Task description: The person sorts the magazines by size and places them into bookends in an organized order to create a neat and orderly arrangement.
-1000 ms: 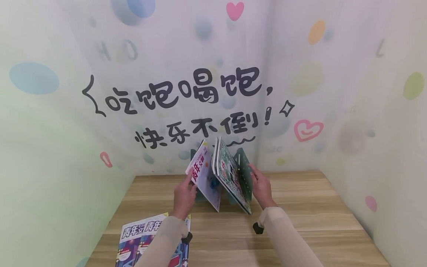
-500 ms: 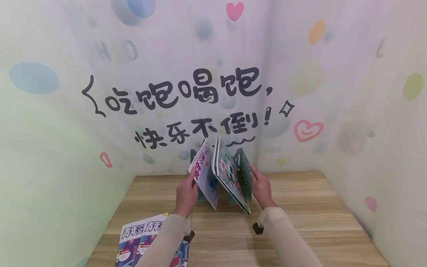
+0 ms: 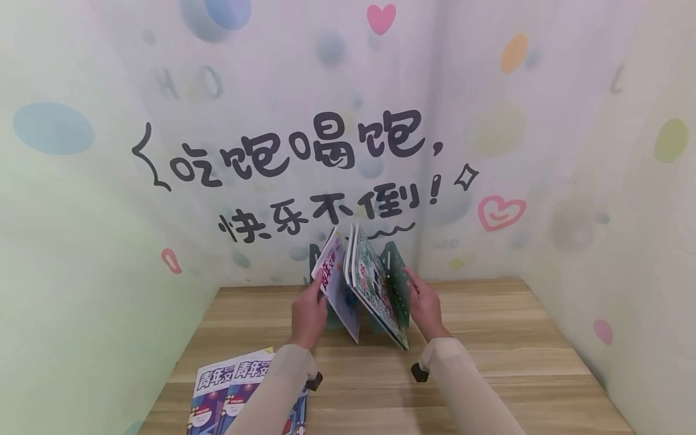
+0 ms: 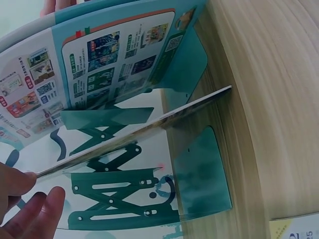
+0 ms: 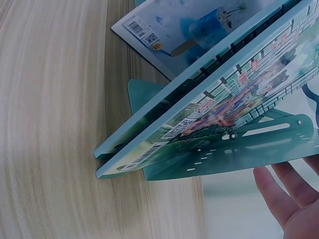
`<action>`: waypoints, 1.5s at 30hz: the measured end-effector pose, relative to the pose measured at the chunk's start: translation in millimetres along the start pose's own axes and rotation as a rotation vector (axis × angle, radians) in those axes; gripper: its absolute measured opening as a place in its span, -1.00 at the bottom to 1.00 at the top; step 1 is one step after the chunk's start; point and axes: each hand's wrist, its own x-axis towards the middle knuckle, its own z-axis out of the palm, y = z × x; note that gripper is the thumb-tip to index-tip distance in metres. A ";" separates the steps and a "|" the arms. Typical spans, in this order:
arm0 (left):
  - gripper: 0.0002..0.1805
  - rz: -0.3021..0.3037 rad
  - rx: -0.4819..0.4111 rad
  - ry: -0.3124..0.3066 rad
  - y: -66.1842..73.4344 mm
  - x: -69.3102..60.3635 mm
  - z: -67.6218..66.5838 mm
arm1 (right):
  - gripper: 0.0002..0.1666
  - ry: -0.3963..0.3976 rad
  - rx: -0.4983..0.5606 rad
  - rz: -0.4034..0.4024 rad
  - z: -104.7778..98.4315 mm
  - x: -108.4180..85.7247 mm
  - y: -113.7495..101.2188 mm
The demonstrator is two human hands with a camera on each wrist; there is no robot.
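Left hand [image 3: 310,314]: pinching white magazine [image 3: 341,297] by its left edge
White magazine's place: just right of that grip, left of green magazines [image 3: 375,287], tilted between plates of green rack [image 3: 402,290]
Long axis: slanting from upper left, far, down to near right
Right hand [image 3: 426,307]: fingers apart, touching rack's right panel
Nearer hand: left

The head view looks forward and down from the near side of the desk [image 3: 489,338], taking in its far edge and the wall [image 3: 304,78]. The wrist views, close up and tipped sideways, face that edge from left and right, sharing the green stand [image 4: 202,174].
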 end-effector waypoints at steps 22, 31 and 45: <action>-0.23 -0.018 0.026 -0.015 2.7 -0.1 4.3 | -0.56 0.021 0.000 -0.021 -0.5 -0.4 -3.0; -0.29 0.063 0.012 0.025 -1.2 -3.2 3.7 | -0.56 0.002 0.026 -0.004 -2.6 -1.0 -5.9; -0.55 0.176 -0.006 0.022 -18.2 -20.9 6.0 | -0.55 0.007 -0.018 -0.025 -1.5 0.2 -2.0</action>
